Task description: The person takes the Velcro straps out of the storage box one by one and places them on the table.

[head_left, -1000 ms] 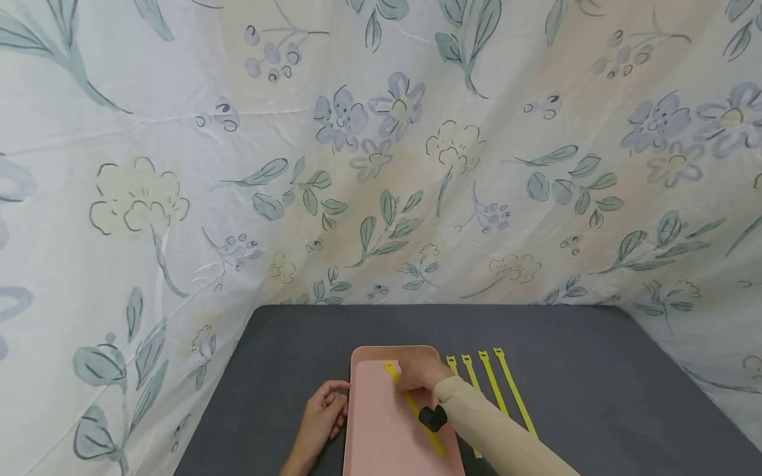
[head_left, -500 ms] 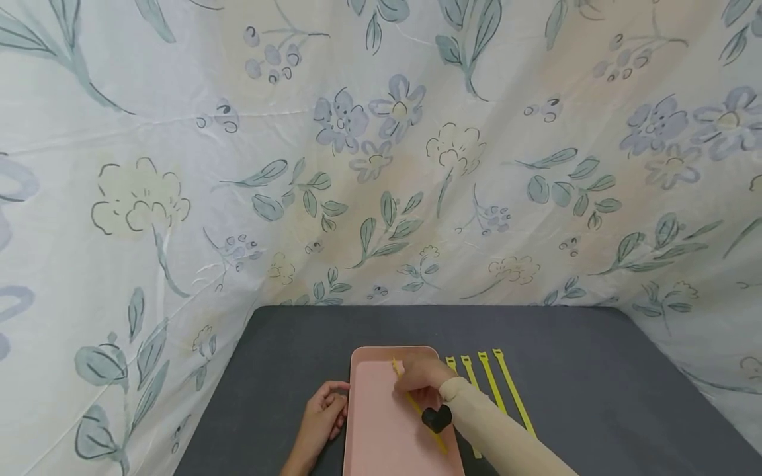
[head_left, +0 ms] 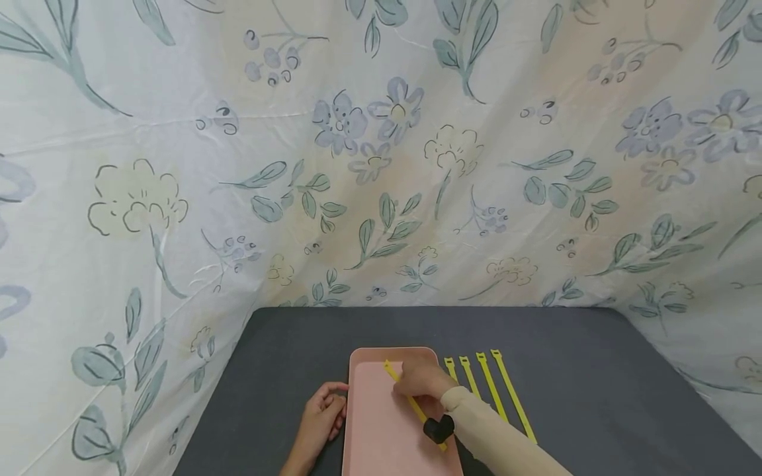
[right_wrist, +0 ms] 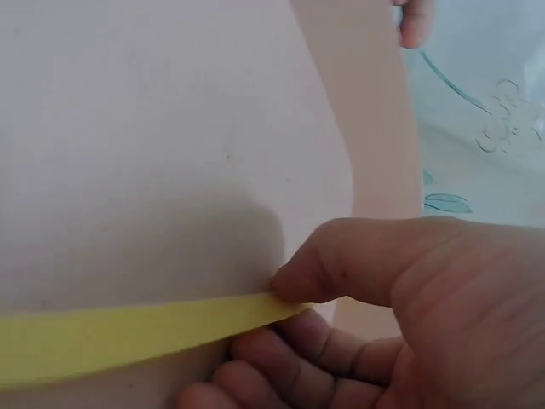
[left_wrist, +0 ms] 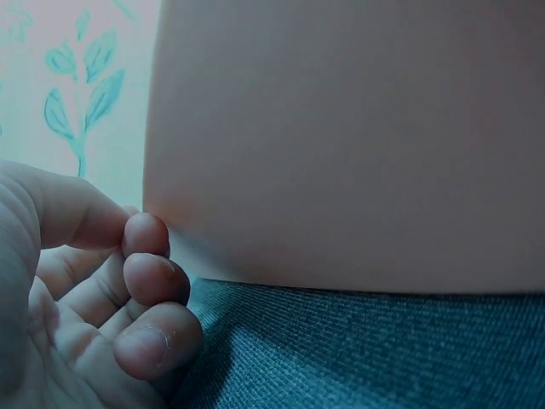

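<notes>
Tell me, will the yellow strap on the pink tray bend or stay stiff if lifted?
The yellow strap looks thin and flat, so it probably flexes and droops. It likely weighs little. The right hand pinches it on the tray.

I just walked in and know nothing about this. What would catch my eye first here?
Probably the big floral sheet draped behind and around the dark grey table. Next, the pink tray near the front edge, where the right hand pinches a yellow strap lying on it. Four more yellow straps lie in a row just right of the tray, and the left hand rests at its left edge.
</notes>
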A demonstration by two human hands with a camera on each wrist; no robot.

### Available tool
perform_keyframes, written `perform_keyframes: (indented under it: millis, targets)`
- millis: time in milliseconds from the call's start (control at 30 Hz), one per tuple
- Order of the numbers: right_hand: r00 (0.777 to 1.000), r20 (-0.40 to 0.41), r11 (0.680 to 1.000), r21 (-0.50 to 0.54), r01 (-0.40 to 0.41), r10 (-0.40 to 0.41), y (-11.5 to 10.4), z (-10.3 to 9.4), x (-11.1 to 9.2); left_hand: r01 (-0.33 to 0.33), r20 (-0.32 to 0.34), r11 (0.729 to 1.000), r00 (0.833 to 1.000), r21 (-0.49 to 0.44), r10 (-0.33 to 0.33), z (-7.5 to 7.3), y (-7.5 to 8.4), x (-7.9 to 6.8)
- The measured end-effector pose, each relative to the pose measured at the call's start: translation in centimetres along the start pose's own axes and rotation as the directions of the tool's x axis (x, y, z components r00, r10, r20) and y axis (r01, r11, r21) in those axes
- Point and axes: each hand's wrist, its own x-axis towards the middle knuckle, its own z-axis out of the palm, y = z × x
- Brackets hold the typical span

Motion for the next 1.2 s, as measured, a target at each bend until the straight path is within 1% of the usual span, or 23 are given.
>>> perform_keyframes:
  millis: [67,200,300,500,600,667,833,1000,1067,1200]
  targets:
    - [0.999,0.018,0.997,0.057,0.047,-0.048,0.3,-0.1,0.0,-0.004,0.001,1.000,1.000,0.005,0.004,0.0,0.0,0.0]
    - [0.985,-0.011,0.974,0.142,0.174,-0.174,0.8,-0.4,0.2,-0.002,0.002,1.000,1.000,0.000,0.002,0.1,0.0,-0.1]
    - [0.978,-0.020,0.960,0.189,0.207,-0.207,1.1,-0.3,0.3,0.009,0.004,1.000,1.000,-0.005,-0.009,0.1,-0.1,0.0]
    - [0.981,0.016,0.933,0.312,0.178,-0.193,1.0,-0.4,0.0,0.027,0.004,1.000,1.000,-0.015,-0.027,0.0,0.0,0.0]
    - [0.983,0.036,0.905,0.398,0.151,-0.179,0.3,-0.7,-0.3,0.024,0.005,1.000,1.000,-0.018,-0.024,0.0,0.1,0.1]
    - [0.983,0.039,0.890,0.432,0.146,-0.180,-0.3,-1.2,-0.6,0.023,0.005,1.000,1.000,-0.018,-0.022,-0.1,0.1,0.1]
    - [0.981,0.035,0.871,0.465,0.155,-0.193,-1.5,-2.6,-0.9,0.025,0.005,1.000,1.000,-0.012,-0.025,0.0,0.2,0.1]
    - [0.978,0.008,0.856,0.486,0.177,-0.206,-2.3,-4.0,-1.0,0.021,0.007,1.000,1.000,-0.016,-0.021,-0.1,0.3,0.1]
    - [0.977,-0.008,0.856,0.481,0.189,-0.211,-2.5,-4.5,-1.0,0.019,0.008,1.000,1.000,-0.019,-0.019,-0.1,0.3,0.1]
    - [0.980,-0.034,0.853,0.486,0.190,-0.198,-2.8,-5.5,-1.1,0.020,0.007,1.000,1.000,-0.021,-0.019,-0.1,0.3,0.1]
